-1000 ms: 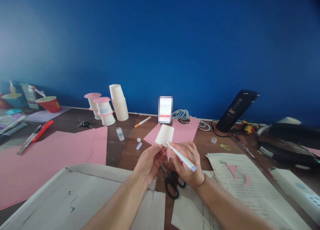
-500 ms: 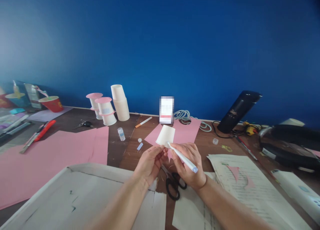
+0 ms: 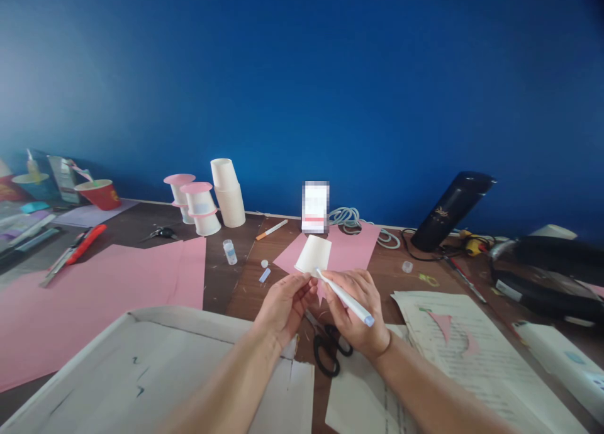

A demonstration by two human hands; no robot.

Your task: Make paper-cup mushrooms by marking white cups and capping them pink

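Observation:
A white paper cup (image 3: pixel 314 254) is tilted in front of me, its rim toward my hands. My left hand (image 3: pixel 289 302) is closed, pinching the cup's near rim between thumb and fingers. In my right hand (image 3: pixel 356 308) is a white marker pen (image 3: pixel 349 300) with a light blue end, its tip touching or very close to the cup's near edge. Below the hands lies a pair of scissors (image 3: pixel 325 353) with black handles, partly hidden by my left hand. Pink paper (image 3: pixel 352 248) lies behind the cup.
White paper cups (image 3: pixel 230 201) and cups with pink discs (image 3: pixel 202 207) stand at back left. A phone (image 3: pixel 315 207) leans against the blue wall. A box cutter (image 3: pixel 75 255) lies on pink sheets at left. A black bottle (image 3: pixel 450 211) tilts at right, beyond printed papers (image 3: pixel 472 371).
The view has shifted very slightly. Both hands, the cup and the marker pen keep nearly the same position.

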